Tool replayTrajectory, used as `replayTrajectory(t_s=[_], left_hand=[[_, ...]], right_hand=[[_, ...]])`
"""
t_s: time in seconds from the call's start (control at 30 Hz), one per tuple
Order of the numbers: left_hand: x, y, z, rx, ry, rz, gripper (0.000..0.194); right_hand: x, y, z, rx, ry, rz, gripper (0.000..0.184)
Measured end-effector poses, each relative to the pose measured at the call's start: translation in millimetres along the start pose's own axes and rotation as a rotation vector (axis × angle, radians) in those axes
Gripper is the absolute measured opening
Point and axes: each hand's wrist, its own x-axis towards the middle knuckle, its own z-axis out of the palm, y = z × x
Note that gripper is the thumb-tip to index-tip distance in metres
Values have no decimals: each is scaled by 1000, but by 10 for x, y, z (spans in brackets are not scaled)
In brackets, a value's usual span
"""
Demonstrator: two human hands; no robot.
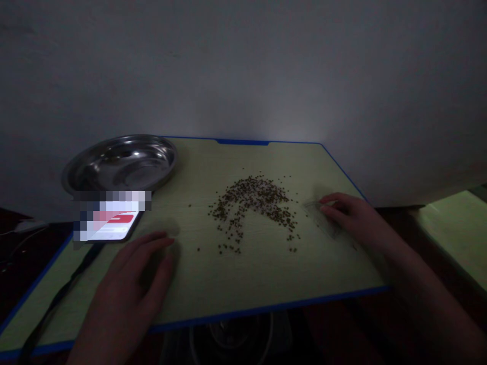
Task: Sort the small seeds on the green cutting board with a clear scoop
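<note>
Small dark brown seeds or beans (262,195) lie spread in an arch on a pale board table (266,284), with a bare gap at the near middle. My right hand (348,213) is to the right of them, thumb and fingers pinched at a see-through, plastic-looking piece (323,218) against the tabletop. Its exact kind is too faint to tell. My left hand (133,274) rests low at the left, fingers curved and thumb apart, with no object visible in it. A few stray seeds lie between it and the pile.
A shiny steel basin (122,165) stands at the back left. In front of it is a lit phone (117,225), partly blurred out, with a dark strap (72,284) running toward the near edge. A wall (243,71) rises behind the blue-edged table. Below the front edge is a round metal object (232,334).
</note>
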Motion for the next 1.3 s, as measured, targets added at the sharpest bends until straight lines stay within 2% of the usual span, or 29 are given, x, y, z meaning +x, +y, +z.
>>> replayTrajectory(t_s=[0.2,0.33,0.43,0.53,0.63,0.73,0.87,1.03,1.2,1.3], left_hand=[[-7,-12,-3,4,0,32,37],[-12,-21,-1,9,24,71,33],[-13,-14,3,16,21,67,30],[-19,3,4,18,27,61,28],[-26,21,-2,12,30,70,28],[-31,33,-13,13,25,74,27],[-38,32,-13,9,12,62,26],[-35,43,3,-6,4,47,27],[-26,63,-1,5,6,49,25],[-31,59,-3,2,18,52,25]], right_hand=[[-100,-546,326,-80,-135,-146,26],[-205,-854,485,-128,-163,-211,26],[-245,-975,532,-148,-160,-246,26],[-265,-973,484,-153,-135,-247,27],[-321,-870,367,-119,-103,-235,26],[-458,-721,238,-54,-96,-224,25],[-710,-548,135,-14,-155,-206,24],[-894,-483,179,11,-187,-183,22],[-914,-560,301,55,-244,-163,23],[-921,-575,319,62,-230,-160,23]])
